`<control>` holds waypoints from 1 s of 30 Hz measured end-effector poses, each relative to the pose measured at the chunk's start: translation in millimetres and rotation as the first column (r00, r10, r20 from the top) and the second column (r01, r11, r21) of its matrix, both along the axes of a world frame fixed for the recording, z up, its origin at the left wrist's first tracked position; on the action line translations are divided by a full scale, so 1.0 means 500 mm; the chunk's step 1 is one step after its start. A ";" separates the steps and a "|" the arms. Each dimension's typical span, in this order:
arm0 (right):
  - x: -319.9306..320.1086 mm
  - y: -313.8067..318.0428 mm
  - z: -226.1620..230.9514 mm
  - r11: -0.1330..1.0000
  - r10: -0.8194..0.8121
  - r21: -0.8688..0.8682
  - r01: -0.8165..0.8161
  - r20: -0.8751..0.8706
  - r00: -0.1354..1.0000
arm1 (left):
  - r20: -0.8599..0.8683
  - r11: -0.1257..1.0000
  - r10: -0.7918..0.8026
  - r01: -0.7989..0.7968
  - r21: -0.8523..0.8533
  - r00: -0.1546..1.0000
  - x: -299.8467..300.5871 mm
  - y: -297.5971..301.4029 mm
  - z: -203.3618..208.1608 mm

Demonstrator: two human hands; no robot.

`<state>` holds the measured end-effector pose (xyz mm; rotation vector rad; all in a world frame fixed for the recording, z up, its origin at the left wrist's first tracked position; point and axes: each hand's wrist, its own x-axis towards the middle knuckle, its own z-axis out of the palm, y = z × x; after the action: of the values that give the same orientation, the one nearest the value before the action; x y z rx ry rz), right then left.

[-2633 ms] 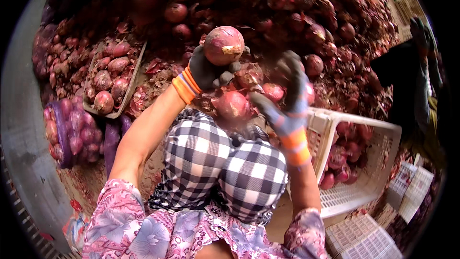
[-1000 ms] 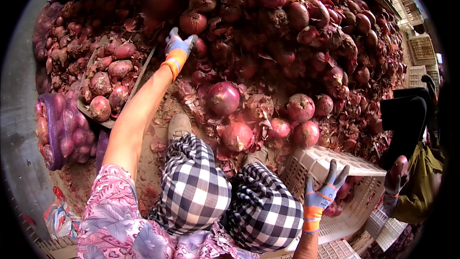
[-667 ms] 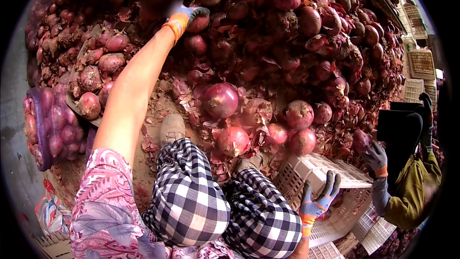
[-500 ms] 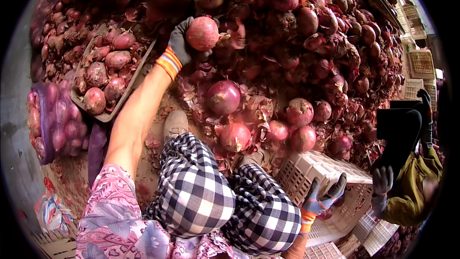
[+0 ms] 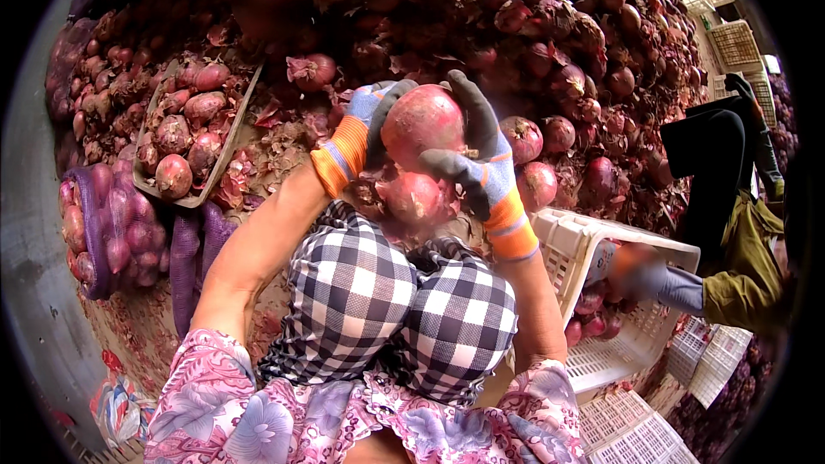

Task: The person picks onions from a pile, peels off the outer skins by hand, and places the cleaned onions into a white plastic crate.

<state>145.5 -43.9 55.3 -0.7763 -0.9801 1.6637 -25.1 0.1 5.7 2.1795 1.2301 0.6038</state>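
A large red onion [image 5: 421, 127] is held up between my two gloved hands, above my knees. My left hand [image 5: 375, 119] cups its left side. Fingers of my right hand [image 5: 478, 159] curl around its right side, the thumb pressed low against it. Both gloves are grey at the fingers, with orange cuffs. Just below my hands lies another red onion [image 5: 412, 198] among loose skins. To the right of my right hand, more onions lie close by, one of them a round red onion [image 5: 538, 186].
A big heap of onions [image 5: 593, 43] rises ahead. At left are a tray [image 5: 225, 163] of onions and a purple mesh sack [image 5: 116, 223]. A white plastic crate [image 5: 601, 369] with onions stands at my right, where a co-worker's hand [image 5: 634, 271] reaches in.
My left hand has come nearer with an onion. My right hand has risen from beside the crate and closed around the onion too. The co-worker's hand has moved into the crate.
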 end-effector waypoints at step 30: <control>0.059 -0.068 -0.071 0.923 -0.385 0.045 0.383 0.131 0.913 | 0.345 0.913 -0.016 0.154 -0.377 0.938 0.068 -0.034 0.028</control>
<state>175.2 -77.8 20.0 -1.0116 -0.8679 1.2712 8.9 -16.7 19.5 1.6954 0.9682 0.5972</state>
